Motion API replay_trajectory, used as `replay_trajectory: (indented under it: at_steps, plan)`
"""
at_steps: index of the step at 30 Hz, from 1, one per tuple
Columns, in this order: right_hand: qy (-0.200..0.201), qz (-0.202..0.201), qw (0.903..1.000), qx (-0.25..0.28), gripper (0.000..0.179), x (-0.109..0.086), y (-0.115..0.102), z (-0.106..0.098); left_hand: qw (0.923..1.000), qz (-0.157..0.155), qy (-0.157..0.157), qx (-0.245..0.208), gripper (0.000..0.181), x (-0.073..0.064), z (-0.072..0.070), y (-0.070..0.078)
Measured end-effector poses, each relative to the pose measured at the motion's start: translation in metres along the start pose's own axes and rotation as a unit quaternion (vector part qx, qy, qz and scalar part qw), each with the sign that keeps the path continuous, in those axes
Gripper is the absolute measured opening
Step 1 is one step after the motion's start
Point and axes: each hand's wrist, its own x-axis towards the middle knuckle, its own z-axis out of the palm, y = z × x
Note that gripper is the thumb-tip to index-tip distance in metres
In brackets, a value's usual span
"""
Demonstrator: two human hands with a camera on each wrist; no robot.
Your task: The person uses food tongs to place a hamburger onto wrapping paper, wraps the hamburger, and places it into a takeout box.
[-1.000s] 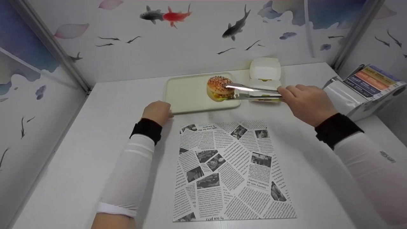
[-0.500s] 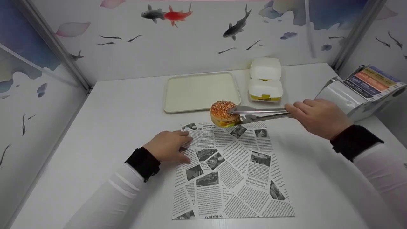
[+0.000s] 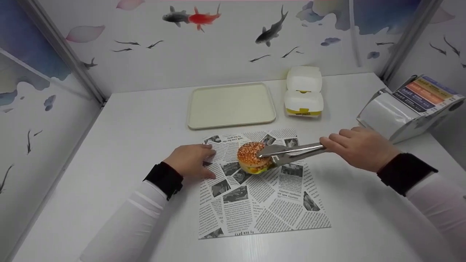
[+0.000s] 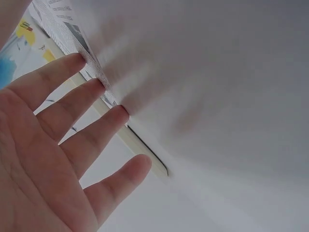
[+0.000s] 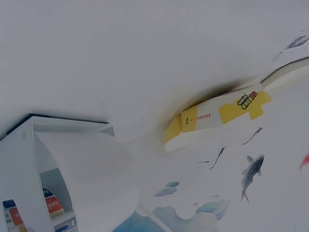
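My right hand [image 3: 364, 149] grips the handle end of metal tongs [image 3: 291, 153]. The tongs' tips clasp a hamburger [image 3: 251, 156] with a seeded bun and yellow-green filling showing at its side. It overlaps the upper middle of a newsprint-patterned sheet of paper [image 3: 262, 211] in the head view. My left hand [image 3: 191, 160] lies at the sheet's left edge. In the left wrist view the fingers [image 4: 96, 140] of that hand are spread and nearly straight, fingertips at the paper's edge. The right wrist view shows neither the right hand nor the tongs.
A cream tray [image 3: 233, 105] lies at the back of the white table [image 3: 120, 145]. Beside it stands an open burger box [image 3: 304, 91], white with yellow. At the right is a white dispenser box [image 3: 411, 109] with coloured labels. Fish-painted panels [image 3: 218, 58] enclose the table.
The tongs have carried the hamburger off the tray, toward me and over the paper. My left hand has gone from the tray's corner to the sheet, which has shifted slightly away from me.
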Motion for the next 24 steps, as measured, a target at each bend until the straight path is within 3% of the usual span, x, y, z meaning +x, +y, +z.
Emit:
replay_trajectory:
  at_steps: [6,14,24]
  plan:
    - [-0.027,-0.022,0.9994,-0.002,0.06,0.0001,-0.0035,0.0037,0.9999,-0.014,-0.008,-0.006,0.082,0.002,0.0002,-0.0001]
    - [-0.012,-0.057,0.9982,-0.013,0.059,-0.006,-0.0025,0.0054,0.9997,-0.022,-0.011,-0.005,0.082,0.001,-0.0003,0.002]
    - [-0.012,-0.035,0.9991,0.023,0.061,-0.0081,0.0012,0.0025,0.9997,-0.023,-0.008,-0.007,0.082,-0.0004,-0.0004,0.0027]
